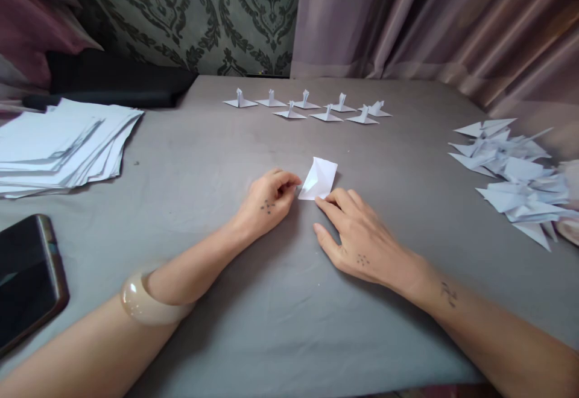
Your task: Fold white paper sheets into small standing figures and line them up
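Observation:
A small folded piece of white paper [320, 178] lies on the grey cloth between my hands, a slanted four-sided shape with crease lines across it. My left hand [271, 199] is at its left edge, fingers curled in and the tips of thumb and forefinger close together. Whether a bit of paper is between those tips is hidden. With its forefinger, my right hand [353, 229] touches the paper's lower right edge; the thumb is spread apart below and the other fingers lie extended.
Several folded paper birds [327, 114] stand in two rows at the back. A heap of folded papers [520, 175] lies right, a stack of white sheets [67, 145] left. A phone [27, 277] rests front left, black cloth [117, 78] behind. Curtains [362, 18] border the table.

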Demonstrator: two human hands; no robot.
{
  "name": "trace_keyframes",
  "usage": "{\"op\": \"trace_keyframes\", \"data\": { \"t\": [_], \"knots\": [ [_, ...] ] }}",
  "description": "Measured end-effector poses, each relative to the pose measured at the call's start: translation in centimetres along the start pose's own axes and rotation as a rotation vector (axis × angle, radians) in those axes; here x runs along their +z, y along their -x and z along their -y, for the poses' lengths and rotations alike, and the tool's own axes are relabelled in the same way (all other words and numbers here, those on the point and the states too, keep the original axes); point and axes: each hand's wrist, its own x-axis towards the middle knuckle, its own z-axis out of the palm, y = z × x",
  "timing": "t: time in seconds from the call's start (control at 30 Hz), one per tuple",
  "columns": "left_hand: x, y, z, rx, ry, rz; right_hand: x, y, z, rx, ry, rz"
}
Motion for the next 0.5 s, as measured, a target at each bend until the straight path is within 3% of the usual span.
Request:
{"op": "trace_keyframes", "data": {
  "t": [0.2, 0.5],
  "knots": [
    [0.2, 0.0, 0.9, 0.243, -0.198, 0.088, 0.1, 0.0, -0.5, 0.034, -0.077, -0.049],
    [0.2, 0.0, 1.2, 0.32, -0.331, 0.081, 0.4, 0.6, -1.2, 0.107, -0.048, -0.115]
  ]
}}
